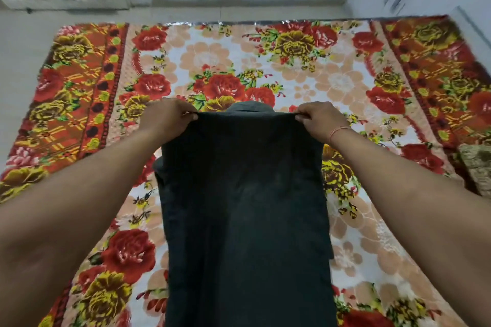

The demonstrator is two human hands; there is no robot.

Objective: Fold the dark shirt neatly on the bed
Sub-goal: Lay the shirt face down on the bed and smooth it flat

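Left hand [166, 117], right hand [320, 121], shirt [244, 207], floral bedspread [345, 82]

The dark shirt [247, 207] lies lengthwise on the flowered bed [345, 82], sides folded in; its far edge is lifted.

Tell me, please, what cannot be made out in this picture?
Head view: the dark shirt is cut off below by the bottom edge.
Head view: the collar is mostly hidden behind the held fold.
Head view: fingers of left hand and right hand are partly hidden by fabric.
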